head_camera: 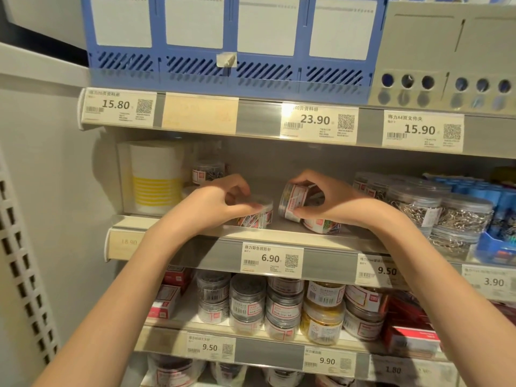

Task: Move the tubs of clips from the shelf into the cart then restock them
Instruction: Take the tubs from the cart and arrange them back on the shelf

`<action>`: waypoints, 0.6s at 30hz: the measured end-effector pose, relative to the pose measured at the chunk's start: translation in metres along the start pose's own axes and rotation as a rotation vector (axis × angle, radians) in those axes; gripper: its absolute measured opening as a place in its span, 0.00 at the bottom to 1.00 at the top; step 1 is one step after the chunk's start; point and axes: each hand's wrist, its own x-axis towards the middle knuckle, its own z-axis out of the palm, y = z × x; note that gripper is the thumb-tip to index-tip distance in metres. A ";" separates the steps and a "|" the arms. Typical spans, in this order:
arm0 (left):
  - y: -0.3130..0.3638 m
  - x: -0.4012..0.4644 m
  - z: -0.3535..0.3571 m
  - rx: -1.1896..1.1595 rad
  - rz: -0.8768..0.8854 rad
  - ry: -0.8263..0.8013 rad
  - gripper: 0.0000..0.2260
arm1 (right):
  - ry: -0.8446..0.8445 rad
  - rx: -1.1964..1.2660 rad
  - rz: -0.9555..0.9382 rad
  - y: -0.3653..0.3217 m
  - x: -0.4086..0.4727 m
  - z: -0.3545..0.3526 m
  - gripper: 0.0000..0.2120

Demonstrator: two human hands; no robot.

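Clear tubs (258, 212) sit under both curled hands (220, 202).

- Left hand (223, 202) grips an upright tub (258, 215) near the shelf (279, 236) front edge
- Right hand (326, 199) pinches a tilted tub (291, 203) (label facing out) above another tub (321, 226)

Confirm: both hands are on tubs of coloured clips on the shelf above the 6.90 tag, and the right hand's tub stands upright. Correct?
Not quite. In the head view the right hand grips a tub of coloured clips that is tipped onto its side, not upright. The rest holds: the left hand grips an upright tub, both above the 6.90 tag.
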 end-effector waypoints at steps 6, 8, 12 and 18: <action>0.002 -0.012 -0.003 0.055 0.062 0.072 0.08 | -0.070 0.001 -0.044 -0.003 0.004 0.001 0.29; -0.002 -0.022 -0.003 0.106 0.082 0.172 0.07 | -0.051 -0.031 -0.055 -0.003 0.005 0.001 0.25; -0.013 -0.038 -0.006 0.340 0.109 0.510 0.11 | 0.052 -0.007 -0.099 -0.002 0.006 0.001 0.20; -0.028 -0.042 -0.013 0.496 -0.004 0.628 0.14 | 0.160 0.007 -0.151 -0.011 0.019 0.004 0.20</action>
